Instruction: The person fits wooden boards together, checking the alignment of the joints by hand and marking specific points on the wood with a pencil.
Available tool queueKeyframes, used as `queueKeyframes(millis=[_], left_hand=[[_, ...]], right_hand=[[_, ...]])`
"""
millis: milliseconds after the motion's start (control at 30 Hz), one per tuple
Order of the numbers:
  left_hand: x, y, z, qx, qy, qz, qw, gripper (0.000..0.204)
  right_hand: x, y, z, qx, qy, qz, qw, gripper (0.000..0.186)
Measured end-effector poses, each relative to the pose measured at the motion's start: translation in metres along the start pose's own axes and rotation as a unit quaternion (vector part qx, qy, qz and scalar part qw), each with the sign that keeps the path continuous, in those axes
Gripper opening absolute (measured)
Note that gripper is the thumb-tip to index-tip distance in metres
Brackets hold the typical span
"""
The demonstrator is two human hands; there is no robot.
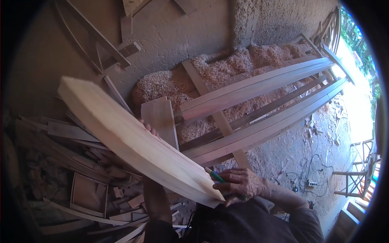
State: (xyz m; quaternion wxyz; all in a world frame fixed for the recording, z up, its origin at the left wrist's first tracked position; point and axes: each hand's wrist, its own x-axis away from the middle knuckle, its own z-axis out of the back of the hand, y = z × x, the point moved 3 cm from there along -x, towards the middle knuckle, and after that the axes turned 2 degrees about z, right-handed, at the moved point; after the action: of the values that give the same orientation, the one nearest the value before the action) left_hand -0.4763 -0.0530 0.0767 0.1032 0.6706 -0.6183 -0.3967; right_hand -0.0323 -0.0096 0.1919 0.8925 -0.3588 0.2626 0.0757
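A long, pale, slightly curved wooden board [129, 137] lies slantwise before me, its near end close to my body. My left hand [149, 128] grips it from beneath; only the fingertips show over the far edge, and the board hides the rest. In my right hand [245, 182] is a green pencil [216, 176]. Its tip is at the near end of the board, and my fingers rest beside that end. Whether the tip touches the wood I cannot tell.
Ahead, a long wooden frame of curved rails [259, 87] stands over heaps of wood shavings [160, 85]. Offcuts [117, 214] are piled at the lower left. A power strip [312, 184] with cables lies on the floor at right. Wooden pieces lean on the wall [178, 36].
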Motion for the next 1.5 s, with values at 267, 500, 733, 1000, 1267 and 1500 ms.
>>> queueKeyframes(millis=[267, 500, 733, 1000, 1267, 1500], left_hand=[[-0.092, -0.039, -0.027, 0.15, -0.018, 0.216, 0.965, 0.058], [-0.155, -0.144, -0.06, -0.211, 0.186, 0.301, 0.911, 0.054], [-0.145, -0.16, -0.088, -0.55, -0.049, 0.263, 0.791, 0.055], [0.037, -0.026, -0.052, -0.68, 0.011, 0.357, 0.641, 0.044], [0.082, -0.114, -0.053, -0.553, 0.125, 0.264, 0.78, 0.044], [0.063, -0.134, -0.062, -0.687, 0.069, 0.19, 0.698, 0.037]], right_hand=[[-0.139, -0.012, 0.057, 0.338, -0.005, 0.277, 0.899, 0.043], [-0.154, -0.002, 0.08, 0.402, -0.123, 0.207, 0.883, 0.018], [-0.124, -0.002, 0.101, 0.452, -0.288, 0.116, 0.837, 0.016], [-0.061, 0.03, 0.126, 0.339, -0.301, -0.098, 0.886, 0.03], [-0.043, 0.069, 0.134, 0.299, -0.32, -0.19, 0.879, 0.035], [-0.042, 0.1, 0.135, 0.303, -0.316, -0.177, 0.881, 0.036]])
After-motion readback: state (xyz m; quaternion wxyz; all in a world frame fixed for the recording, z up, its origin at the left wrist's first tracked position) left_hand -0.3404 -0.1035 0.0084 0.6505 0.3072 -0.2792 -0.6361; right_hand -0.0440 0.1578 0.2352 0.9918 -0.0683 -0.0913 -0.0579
